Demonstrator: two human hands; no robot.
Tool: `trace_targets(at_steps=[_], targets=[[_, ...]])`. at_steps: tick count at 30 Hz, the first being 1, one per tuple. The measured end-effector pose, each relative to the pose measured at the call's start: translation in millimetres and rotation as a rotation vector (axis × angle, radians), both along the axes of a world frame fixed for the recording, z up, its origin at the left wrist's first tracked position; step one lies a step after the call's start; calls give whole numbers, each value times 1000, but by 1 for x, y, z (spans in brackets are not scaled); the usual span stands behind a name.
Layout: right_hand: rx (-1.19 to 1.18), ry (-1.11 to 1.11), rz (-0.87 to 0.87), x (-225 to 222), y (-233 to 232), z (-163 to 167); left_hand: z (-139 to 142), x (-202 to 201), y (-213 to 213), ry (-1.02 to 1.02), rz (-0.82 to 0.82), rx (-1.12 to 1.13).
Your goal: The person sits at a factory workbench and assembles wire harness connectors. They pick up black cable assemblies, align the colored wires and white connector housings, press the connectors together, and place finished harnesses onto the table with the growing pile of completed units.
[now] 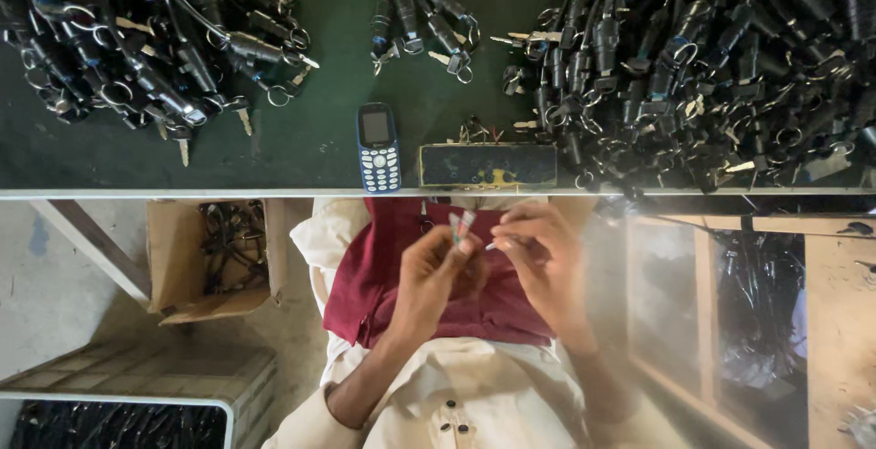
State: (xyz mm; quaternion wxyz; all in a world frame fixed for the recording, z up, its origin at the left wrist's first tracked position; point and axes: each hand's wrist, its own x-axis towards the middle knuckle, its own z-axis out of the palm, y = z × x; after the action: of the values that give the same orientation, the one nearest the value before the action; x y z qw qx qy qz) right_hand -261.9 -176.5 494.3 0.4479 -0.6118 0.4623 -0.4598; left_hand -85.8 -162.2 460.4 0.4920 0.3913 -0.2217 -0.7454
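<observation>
Two great heaps of black lock-and-cable assemblies with keys and rings cover our green bench [310,152]: the larger heap [712,57] on the right, the other heap [137,38] on the left, and a small bunch [424,20] between them. Below the bench edge we see a cardboard box [214,262] with more cables in it, and a maroon cloth [383,276] across our lap. Near the bench edge lie a flat dark rectangular block [488,165] and, just beside it, a blue keypad phone [378,149].

Our left hand [433,276] is curled, its fingers closed around a small part with pale wire ends [462,224] that stick up above the fingertips; it sits in front of our chest, below the bench edge, not on the bench. Our right hand [547,262] is nearly closed too, pinching a thin light piece [493,246] (too blurred to name) whose tip points toward the left hand. The two hands are close together, almost touching.

As we judge it, the risk lies in working over the lap: if either pinch loosens, the small part could drop into the folds of cloth or to the floor. The wire ends look thin and could bend under a hard squeeze. The phone lies close to the bench edge, and a nudge might tip it off.
</observation>
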Motion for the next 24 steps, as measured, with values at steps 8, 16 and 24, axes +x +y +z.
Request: trace_targets(at_steps=[8,16,24], targets=[[221,2,44,8,8,-16,-6,-2,10,-195,5,-118],[505,-291,-74,17,4,-5,-11,-2,11,-9,-7,-42],[528,-308,-167,28,5,3,-7,-12,15,17,181,-30]])
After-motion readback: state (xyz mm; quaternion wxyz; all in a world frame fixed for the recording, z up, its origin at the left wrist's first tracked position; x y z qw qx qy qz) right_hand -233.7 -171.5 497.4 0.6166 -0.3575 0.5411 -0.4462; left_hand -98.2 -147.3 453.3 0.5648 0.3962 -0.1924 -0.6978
